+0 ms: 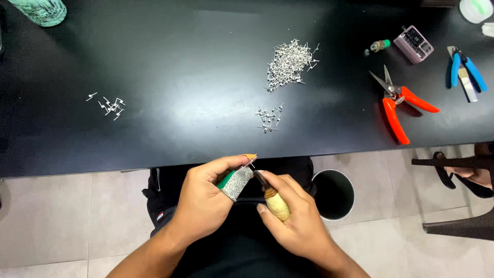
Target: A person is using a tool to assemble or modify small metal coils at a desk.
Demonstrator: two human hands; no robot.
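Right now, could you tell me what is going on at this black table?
A seated person holds a small wire part at the fingertips of the left hand, whose thumb wears a grey guard. The right hand grips a wooden-handled tool with its tip at that part. On the black table lie a large pile of metal parts, two smaller clusters, orange-handled snips and blue-handled cutters.

On the black tabletop (170, 62) I see a big heap of small metal pieces (289, 64), a smaller cluster (269, 119) below it, and a few more (110, 105) at left. Right: orange-handled shears (401, 105), blue-handled pliers (465, 69), and a lilac box (413, 44), perhaps a gadget. A black bin (333, 194) stands on the tiled floor (62, 216).
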